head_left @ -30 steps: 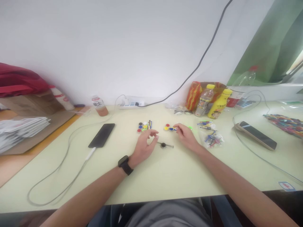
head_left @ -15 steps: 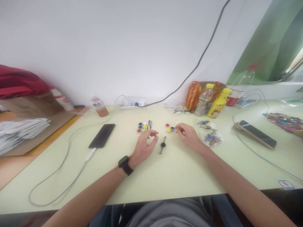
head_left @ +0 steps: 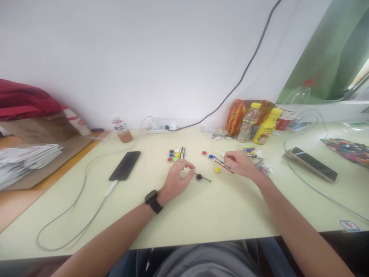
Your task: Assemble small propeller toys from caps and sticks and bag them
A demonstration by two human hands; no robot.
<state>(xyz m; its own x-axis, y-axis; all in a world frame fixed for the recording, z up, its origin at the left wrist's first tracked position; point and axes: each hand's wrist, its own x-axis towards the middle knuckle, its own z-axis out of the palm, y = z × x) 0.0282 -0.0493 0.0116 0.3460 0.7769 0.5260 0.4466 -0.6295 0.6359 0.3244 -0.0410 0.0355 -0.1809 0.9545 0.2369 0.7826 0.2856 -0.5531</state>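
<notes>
My left hand (head_left: 176, 180), a black watch on its wrist, rests on the pale table (head_left: 201, 215). Its thumb and forefinger are curled into a closed ring, and nothing shows between them. Their tips are right at the end of a thin black stick with a black disc (head_left: 199, 177) on it. My right hand (head_left: 243, 165) is pinched on thin blue and red sticks (head_left: 221, 162) that lie pointing left. A yellow disc (head_left: 217, 169), a blue disc (head_left: 210, 156) and a red disc (head_left: 204, 152) lie loose nearby. Several coloured discs and sticks (head_left: 175, 154) sit clustered beyond my left hand.
A black phone (head_left: 124, 165) on a cable lies to the left and another phone (head_left: 313, 164) to the right. A clear bag of coloured parts (head_left: 258, 161) sits behind my right hand. Bottles (head_left: 263, 127), a small bottle (head_left: 121, 129) and a power strip (head_left: 160, 126) line the wall.
My right hand moved right, drawing coloured sticks out; the yellow, blue and red discs are spread apart. The black stick with its disc turned from upright to lying across.
</notes>
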